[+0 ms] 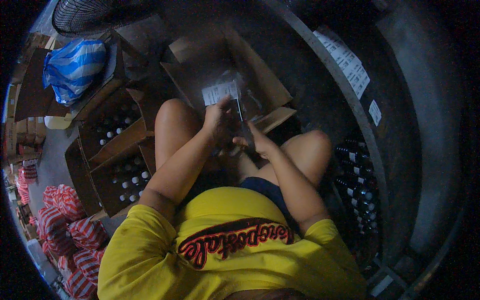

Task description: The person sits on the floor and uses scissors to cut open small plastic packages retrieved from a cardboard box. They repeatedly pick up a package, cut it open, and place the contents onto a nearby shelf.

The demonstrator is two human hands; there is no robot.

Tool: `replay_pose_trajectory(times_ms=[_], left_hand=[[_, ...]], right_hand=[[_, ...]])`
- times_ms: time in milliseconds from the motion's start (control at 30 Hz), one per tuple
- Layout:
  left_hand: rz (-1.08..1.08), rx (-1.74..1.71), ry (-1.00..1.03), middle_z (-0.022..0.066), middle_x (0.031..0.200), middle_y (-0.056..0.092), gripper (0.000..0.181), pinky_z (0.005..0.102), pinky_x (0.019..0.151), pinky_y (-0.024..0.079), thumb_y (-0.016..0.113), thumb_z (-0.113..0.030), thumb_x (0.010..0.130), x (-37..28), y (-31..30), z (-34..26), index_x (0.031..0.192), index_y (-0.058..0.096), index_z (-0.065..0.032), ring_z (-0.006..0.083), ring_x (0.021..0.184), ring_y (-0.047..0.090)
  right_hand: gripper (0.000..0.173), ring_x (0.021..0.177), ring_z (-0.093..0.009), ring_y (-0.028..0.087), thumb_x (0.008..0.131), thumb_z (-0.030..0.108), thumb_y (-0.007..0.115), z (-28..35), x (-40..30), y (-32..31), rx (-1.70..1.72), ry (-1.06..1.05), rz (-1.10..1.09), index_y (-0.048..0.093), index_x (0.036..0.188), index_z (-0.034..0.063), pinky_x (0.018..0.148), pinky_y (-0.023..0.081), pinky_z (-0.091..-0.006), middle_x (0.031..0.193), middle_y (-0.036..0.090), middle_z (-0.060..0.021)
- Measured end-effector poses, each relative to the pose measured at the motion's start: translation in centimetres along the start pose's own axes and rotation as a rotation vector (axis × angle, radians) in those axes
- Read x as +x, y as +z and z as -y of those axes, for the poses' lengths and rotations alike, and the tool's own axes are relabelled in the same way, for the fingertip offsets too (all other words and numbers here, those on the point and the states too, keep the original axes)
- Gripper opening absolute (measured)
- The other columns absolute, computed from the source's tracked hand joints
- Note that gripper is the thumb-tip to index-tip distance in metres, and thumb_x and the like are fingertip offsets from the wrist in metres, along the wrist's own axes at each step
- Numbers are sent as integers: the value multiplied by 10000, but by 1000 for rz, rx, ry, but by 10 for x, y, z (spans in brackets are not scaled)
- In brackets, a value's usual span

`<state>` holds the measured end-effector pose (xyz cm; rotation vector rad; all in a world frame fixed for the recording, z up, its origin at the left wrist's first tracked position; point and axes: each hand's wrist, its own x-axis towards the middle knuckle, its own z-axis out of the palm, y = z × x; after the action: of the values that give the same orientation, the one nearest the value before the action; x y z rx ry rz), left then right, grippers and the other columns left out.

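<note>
My left hand (215, 118) grips a white sheet of printed labels (219, 93) by its near edge, thumb on top. In my right hand (260, 143) is a pair of scissors (240, 108); a shiny blade points away from me along the sheet's right edge. Dim light hides whether the blades touch the paper. Both hands are above my bent legs, in front of an open cardboard box (262, 71). Some crumpled clear plastic seems to lie in that box.
On my left, cardboard cartons (116, 165) hold several white-capped bottles (135, 180). Beyond are a blue-striped plastic bag (77, 69), a fan (80, 17) and red-striped bags (56, 228). Dark bottles (356, 183) and label sheets (345, 62) lie to my right, near a curved-looking ledge (337, 75).
</note>
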<state>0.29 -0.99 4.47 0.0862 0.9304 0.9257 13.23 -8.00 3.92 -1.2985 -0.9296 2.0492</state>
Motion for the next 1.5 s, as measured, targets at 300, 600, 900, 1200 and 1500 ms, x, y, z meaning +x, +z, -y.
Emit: replay_pose_trajectory(times_ms=[300, 600, 900, 1200, 1500], left_hand=[[9, 117, -11, 31, 611, 437, 224, 302, 483, 324, 500, -327, 780, -2, 4, 3, 730, 491, -108, 184, 537, 408], [-65, 121, 25, 35, 629, 456, 219, 308, 481, 327, 503, -322, 778, -1, 5, 4, 747, 498, -105, 187, 540, 409], [-25, 132, 54, 31, 680, 474, 191, 306, 465, 316, 509, -302, 775, 4, -2, 5, 794, 493, -112, 174, 524, 391], [25, 46, 27, 33, 761, 477, 186, 317, 475, 335, 522, -273, 774, 16, -13, 9, 859, 478, -113, 173, 590, 408], [-1, 86, 29, 37, 707, 454, 196, 309, 443, 303, 519, -296, 772, 19, -14, 11, 796, 495, -103, 171, 512, 374]], right_hand=[[681, 897, -158, 506, 688, 214, 674, -28, 15, -7, -181, -179, -119, 262, 1196, 24, 780, 402, -280, 1024, 511, -83], [474, 570, -91, 462, 699, 210, 661, -23, 16, -4, -146, -52, -188, 398, 1067, 69, 457, 386, -211, 769, 464, -8], [396, 554, -86, 474, 695, 148, 661, -13, 13, -3, 111, 55, -173, 432, 1006, 60, 401, 384, -194, 771, 479, -11], [273, 384, -174, 491, 874, 295, 254, -24, 20, -5, 147, -39, -229, 372, 909, 52, 295, 332, -248, 666, 593, -167], [312, 468, -106, 476, 659, 142, 689, -15, 13, -1, -172, -33, -309, 485, 871, 39, 351, 382, -218, 667, 513, -29]])
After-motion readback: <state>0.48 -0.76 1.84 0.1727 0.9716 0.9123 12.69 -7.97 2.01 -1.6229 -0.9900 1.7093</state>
